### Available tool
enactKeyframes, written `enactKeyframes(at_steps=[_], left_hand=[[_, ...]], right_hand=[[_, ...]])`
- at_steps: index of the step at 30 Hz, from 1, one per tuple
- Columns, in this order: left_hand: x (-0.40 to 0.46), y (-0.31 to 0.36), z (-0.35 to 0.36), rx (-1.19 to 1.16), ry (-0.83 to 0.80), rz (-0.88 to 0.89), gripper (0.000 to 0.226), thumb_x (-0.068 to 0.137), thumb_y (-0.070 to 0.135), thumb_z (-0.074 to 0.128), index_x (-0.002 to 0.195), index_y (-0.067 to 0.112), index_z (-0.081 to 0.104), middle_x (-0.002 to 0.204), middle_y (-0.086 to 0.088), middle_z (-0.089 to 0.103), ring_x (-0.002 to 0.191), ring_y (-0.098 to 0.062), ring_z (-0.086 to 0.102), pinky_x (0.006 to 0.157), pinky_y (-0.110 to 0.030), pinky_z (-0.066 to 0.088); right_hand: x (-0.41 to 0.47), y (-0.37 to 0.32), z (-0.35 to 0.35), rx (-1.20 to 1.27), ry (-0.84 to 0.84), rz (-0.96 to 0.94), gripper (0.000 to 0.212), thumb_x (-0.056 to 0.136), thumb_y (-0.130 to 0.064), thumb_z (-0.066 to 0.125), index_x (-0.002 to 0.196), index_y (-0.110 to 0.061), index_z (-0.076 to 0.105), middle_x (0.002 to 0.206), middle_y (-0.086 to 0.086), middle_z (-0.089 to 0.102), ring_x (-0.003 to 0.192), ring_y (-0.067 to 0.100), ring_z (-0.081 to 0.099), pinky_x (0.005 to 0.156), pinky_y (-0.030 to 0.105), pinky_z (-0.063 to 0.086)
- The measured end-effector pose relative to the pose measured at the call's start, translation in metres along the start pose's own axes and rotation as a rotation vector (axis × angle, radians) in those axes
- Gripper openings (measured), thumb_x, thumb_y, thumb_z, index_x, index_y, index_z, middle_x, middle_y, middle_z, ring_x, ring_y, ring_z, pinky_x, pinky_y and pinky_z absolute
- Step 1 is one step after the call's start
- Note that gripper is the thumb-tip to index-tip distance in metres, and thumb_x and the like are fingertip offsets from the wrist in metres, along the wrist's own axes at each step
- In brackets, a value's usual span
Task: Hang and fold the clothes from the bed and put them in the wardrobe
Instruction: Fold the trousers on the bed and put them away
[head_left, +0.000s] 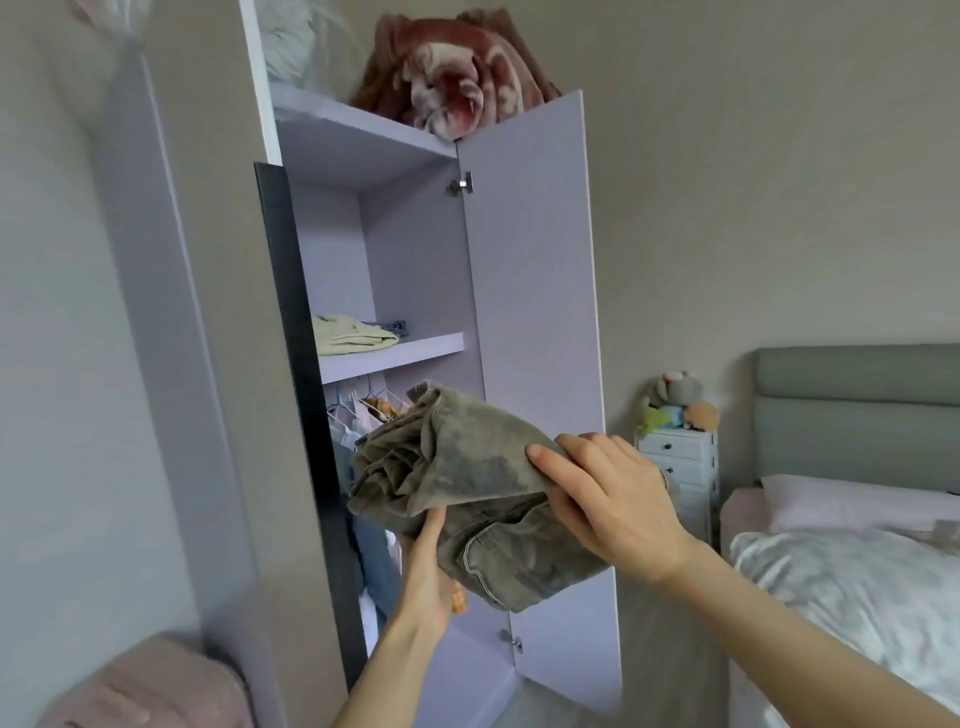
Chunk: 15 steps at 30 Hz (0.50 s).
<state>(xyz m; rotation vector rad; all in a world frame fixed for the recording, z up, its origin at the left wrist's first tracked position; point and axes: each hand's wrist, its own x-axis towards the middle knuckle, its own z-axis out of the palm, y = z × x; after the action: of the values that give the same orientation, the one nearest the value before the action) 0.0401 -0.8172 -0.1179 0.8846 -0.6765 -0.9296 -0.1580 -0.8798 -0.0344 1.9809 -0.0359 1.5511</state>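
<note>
No readable text, label, brand, number or sign anywhere in view.

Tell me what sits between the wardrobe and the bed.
In the head view, a white drawer chest topped with soft toys stands between the wardrobe and the bed.
</note>
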Motion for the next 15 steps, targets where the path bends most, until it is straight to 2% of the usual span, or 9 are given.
enactKeyframes(at_steps=[3,8,11,13,15], left_hand=[[0.051,0.006,0.010,0.015,-0.023,0.112,0.087,0.067,0.066,0.073,0.139,0.027,0.043,0.132,-0.002,0.059,0.121,-0.024,0.056,0.106,-0.051,0.037],[0.151,0.028,0.032,0.018,0.078,0.347,0.078,0.070,0.044,0.071,0.139,0.027,0.040,0.130,0.003,0.059,0.115,-0.018,0.060,0.096,-0.038,0.047],[0.238,0.045,0.032,0.063,0.043,0.493,0.087,0.067,0.037,0.077,0.143,0.032,0.035,0.135,0.006,0.056,0.120,-0.016,0.056,0.101,-0.039,0.043],[0.284,0.057,0.032,0.055,0.002,0.424,0.098,0.058,0.043,0.085,0.142,0.025,0.039,0.134,0.000,0.057,0.120,-0.020,0.056,0.102,-0.040,0.042],[0.323,0.064,0.037,-0.014,-0.060,0.280,0.081,0.068,0.044,0.073,0.137,0.012,0.046,0.127,-0.007,0.062,0.116,-0.024,0.058,0.103,-0.043,0.040]], right_hand=[[0.005,0.037,0.037,0.000,0.012,0.060,0.027,0.095,-0.017,0.043,0.121,-0.012,0.045,0.097,0.010,0.058,0.067,0.027,0.057,0.055,0.032,0.047],[0.006,0.120,0.116,0.073,0.088,0.315,0.037,0.088,-0.021,0.046,0.124,-0.014,0.042,0.098,0.012,0.062,0.077,0.026,0.061,0.055,0.031,0.049],[0.005,0.184,0.183,0.217,0.189,0.465,0.040,0.088,-0.024,0.044,0.127,-0.019,0.040,0.102,0.011,0.059,0.085,0.018,0.055,0.066,0.027,0.045],[0.011,0.221,0.224,0.320,0.234,0.501,0.040,0.088,-0.025,0.044,0.127,-0.020,0.039,0.104,0.008,0.056,0.088,0.015,0.053,0.071,0.023,0.042],[0.018,0.253,0.261,0.372,0.248,0.520,0.039,0.087,-0.027,0.044,0.126,-0.022,0.040,0.106,0.000,0.052,0.089,0.014,0.053,0.072,0.024,0.042]])
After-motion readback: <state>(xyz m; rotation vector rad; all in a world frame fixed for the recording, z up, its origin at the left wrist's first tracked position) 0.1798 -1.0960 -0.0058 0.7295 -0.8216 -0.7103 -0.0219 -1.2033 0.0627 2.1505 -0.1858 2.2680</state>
